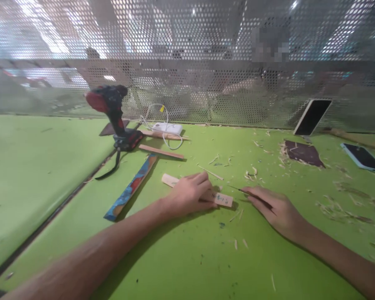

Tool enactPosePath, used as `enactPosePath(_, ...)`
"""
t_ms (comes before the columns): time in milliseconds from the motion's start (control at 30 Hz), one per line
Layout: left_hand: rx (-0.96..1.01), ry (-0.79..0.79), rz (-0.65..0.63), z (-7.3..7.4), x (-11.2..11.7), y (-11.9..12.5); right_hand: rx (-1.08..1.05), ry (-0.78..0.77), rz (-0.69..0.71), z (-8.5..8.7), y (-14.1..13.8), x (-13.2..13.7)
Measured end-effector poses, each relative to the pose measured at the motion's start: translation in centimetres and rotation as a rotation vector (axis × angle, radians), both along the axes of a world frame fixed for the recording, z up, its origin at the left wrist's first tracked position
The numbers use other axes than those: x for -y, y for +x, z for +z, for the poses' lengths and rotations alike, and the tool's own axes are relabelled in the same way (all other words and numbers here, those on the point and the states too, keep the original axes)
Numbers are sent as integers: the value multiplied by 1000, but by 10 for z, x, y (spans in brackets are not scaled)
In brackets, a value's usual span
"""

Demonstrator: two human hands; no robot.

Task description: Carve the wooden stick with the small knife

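My left hand (190, 193) is closed over the middle of a pale wooden strip (224, 200), which lies on the green table (181, 258). The strip has dark handwriting near its right end, and its left end shows past my wrist. Just to the right, my right hand (276, 210) pinches a thin, dark, pointed tool (236, 188) whose tip points left toward the strip. Most of that tool is hidden in my fingers, so its exact kind is unclear. A small gap separates the tool from the wood.
A cordless drill (114, 116) stands at the back left. Nearby lie a blue painted strip (129, 189), a thin wooden slat (161, 151) and a white power bank (167, 128) with a cable. Sandpaper (303, 152), two phones (365, 157) and wood shavings (337, 208) are at right. Perforated metal (206, 79) borders the back.
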State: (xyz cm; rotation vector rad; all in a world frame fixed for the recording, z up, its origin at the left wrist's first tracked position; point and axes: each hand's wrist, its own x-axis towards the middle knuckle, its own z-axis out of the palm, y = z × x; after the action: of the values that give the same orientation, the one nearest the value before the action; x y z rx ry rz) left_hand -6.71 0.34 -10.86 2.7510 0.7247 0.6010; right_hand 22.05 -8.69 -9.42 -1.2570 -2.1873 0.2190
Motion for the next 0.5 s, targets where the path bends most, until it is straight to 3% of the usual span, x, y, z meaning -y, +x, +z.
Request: enactPosePath(500,-23,-14,-11,-1,2,3,-18,89,46,-12,2,-1)
